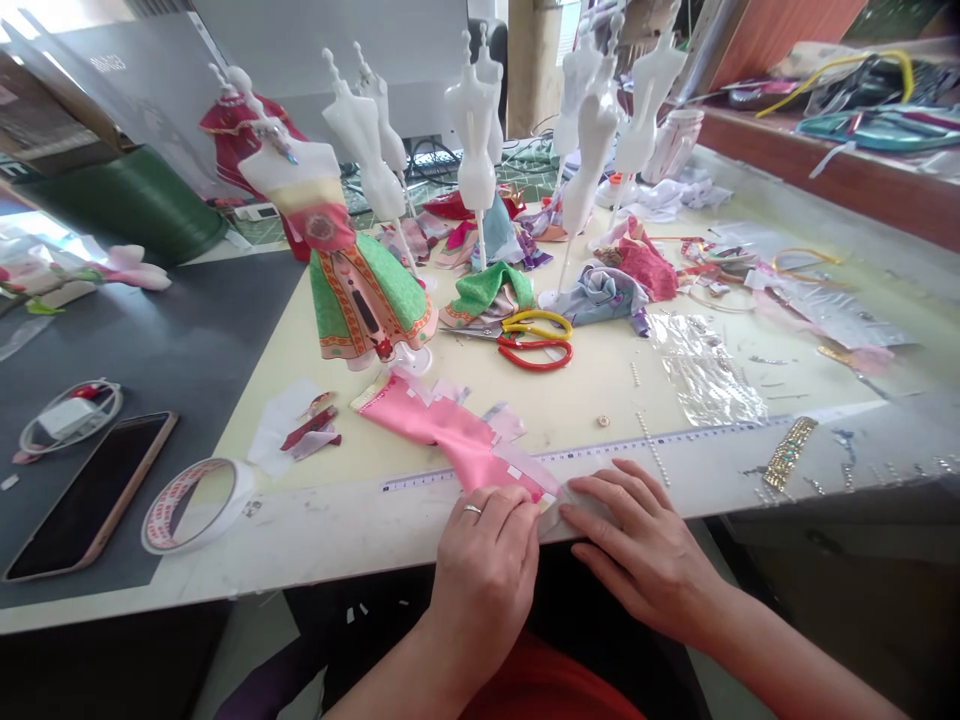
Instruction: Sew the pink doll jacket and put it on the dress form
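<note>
Fingers curled tight, the left hand [484, 565] is clamped on the near end of a pink satin cloth [469, 435], while the right hand [645, 540] lies beside it with its fingers apart and fingertips on a whitish strip [553, 518]; whether they pinch it, I cannot tell.

Under and beyond both hands spreads a pale table [330, 550], with a dark mat [217, 330] on it, off to the left of the left hand. Farther out past the left hand stands a mannequin [300, 168] in a green and peach dress [367, 295]; bare white dress forms [476, 135] rise well beyond both hands. A ruler [592, 453] runs crosswise just past the fingers, passing beneath the cloth, which stretches away from the left hand, forward and to its left. Scissors [501, 333] with red and yellow handles lie ahead of both hands. Well left of the left hand is a phone [94, 495], with a white roll of tape [238, 490] nearer. Right of the right hand sits a beaded bracelet [791, 455]. Smallest is a ring [472, 509] on the left hand.
</note>
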Available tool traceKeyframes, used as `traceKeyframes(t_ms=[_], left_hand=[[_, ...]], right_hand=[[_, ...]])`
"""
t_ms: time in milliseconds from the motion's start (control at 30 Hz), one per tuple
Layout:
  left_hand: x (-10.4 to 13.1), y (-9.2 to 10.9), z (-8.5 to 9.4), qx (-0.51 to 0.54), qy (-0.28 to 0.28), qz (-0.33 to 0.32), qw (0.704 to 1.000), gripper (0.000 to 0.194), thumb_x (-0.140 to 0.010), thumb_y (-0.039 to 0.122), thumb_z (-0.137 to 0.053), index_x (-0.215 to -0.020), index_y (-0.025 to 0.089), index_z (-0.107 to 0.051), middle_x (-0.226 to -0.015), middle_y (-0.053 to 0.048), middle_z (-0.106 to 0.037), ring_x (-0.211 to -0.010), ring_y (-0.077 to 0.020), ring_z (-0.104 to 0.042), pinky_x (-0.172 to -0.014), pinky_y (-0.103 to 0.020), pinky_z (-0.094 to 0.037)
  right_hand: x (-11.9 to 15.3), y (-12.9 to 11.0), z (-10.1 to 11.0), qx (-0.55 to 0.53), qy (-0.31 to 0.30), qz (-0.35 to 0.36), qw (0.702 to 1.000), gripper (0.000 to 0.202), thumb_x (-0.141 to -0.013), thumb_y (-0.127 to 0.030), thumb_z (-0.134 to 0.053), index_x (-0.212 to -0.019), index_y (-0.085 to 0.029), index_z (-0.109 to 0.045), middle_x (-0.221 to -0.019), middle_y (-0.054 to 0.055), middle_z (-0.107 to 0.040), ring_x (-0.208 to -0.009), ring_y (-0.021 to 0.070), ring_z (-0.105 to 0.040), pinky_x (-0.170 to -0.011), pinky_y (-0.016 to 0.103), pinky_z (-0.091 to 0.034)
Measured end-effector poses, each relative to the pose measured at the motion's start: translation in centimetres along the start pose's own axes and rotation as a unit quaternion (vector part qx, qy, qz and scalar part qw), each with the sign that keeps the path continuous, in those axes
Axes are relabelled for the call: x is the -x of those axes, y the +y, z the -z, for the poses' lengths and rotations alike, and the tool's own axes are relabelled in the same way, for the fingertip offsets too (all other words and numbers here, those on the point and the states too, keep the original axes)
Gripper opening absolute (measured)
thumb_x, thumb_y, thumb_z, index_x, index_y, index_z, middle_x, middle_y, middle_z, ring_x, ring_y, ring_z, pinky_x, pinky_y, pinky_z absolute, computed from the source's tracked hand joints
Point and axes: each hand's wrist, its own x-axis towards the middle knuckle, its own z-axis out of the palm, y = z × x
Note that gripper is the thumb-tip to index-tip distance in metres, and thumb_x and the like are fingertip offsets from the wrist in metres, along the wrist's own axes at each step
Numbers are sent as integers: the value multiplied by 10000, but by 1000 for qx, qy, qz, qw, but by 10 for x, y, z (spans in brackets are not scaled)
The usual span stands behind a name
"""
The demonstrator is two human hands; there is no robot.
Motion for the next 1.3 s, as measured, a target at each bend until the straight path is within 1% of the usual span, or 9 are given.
traceKeyframes(t_ms=[167,333,500,700,800,933,1067,1200,1300], left_hand=[[0,-2,-5,32,26,-61,997,207,-788,20,-555,-964,117,-607,-925,-87,-665,-872,-211,-580,-799,-386,-484],[1,-5,-6,36,4,-85,996,244,-785,7,-543,-1000,104,-607,-976,-104,-671,-927,-227,-584,-822,-391,-494],[0,-5,-5,81,10,-37,996,222,-790,19,-547,-965,136,-616,-935,-76,-681,-902,-197,-601,-820,-355,-507],[-3,-1,0,168,50,112,978,151,-819,76,-534,-896,170,-623,-869,-50,-678,-839,-158,-630,-757,-285,-528],[-6,0,2,181,59,140,972,127,-821,96,-538,-881,169,-624,-861,-45,-675,-828,-155,-634,-740,-279,-529],[-7,1,1,138,75,65,986,181,-783,38,-564,-903,158,-625,-881,-57,-680,-872,-173,-621,-797,-323,-510],[-5,2,-4,92,49,-21,994,221,-770,6,-561,-929,149,-621,-897,-68,-685,-884,-186,-613,-821,-356,-501],[0,1,-9,78,12,-50,996,220,-786,20,-545,-954,142,-618,-921,-79,-680,-899,-198,-603,-821,-366,-504],[1,0,-10,74,5,-57,996,217,-787,23,-546,-956,137,-619,-938,-83,-679,-916,-202,-598,-828,-367,-506]], right_hand=[[-1,-1,1,-5,-7,-4,1000,259,-847,-168,-521,-1099,-155,-578,-1148,112,-536,-1060,253,-485,-985,502,-336],[2,2,1,-12,-1,1,1000,278,-835,-144,-526,-1108,-152,-578,-1146,115,-540,-1072,253,-484,-987,506,-340],[4,2,0,-17,11,10,1000,301,-827,-135,-532,-1125,-139,-571,-1148,125,-536,-1074,258,-482,-988,516,-339],[2,0,1,-15,-10,-6,1000,280,-845,-166,-524,-1119,-157,-578,-1137,109,-534,-1065,251,-483,-986,508,-340],[1,0,1,-18,-11,-10,1000,268,-847,-165,-520,-1108,-161,-580,-1130,106,-536,-1056,247,-483,-983,508,-342],[1,0,2,-21,-9,-8,1000,284,-851,-167,-514,-1130,-167,-568,-1136,104,-534,-1058,247,-479,-981,511,-341],[0,0,2,-25,-11,-7,1000,288,-851,-160,-505,-1134,-163,-557,-1144,106,-535,-1053,244,-480,-980,502,-343],[-1,-1,3,-27,-14,-8,999,249,-849,-148,-499,-1088,-160,-568,-1129,98,-546,-1041,235,-486,-983,493,-339],[-2,0,3,-27,-13,-11,999,229,-849,-144,-493,-1062,-163,-575,-1125,95,-549,-1041,234,-488,-983,494,-341]])
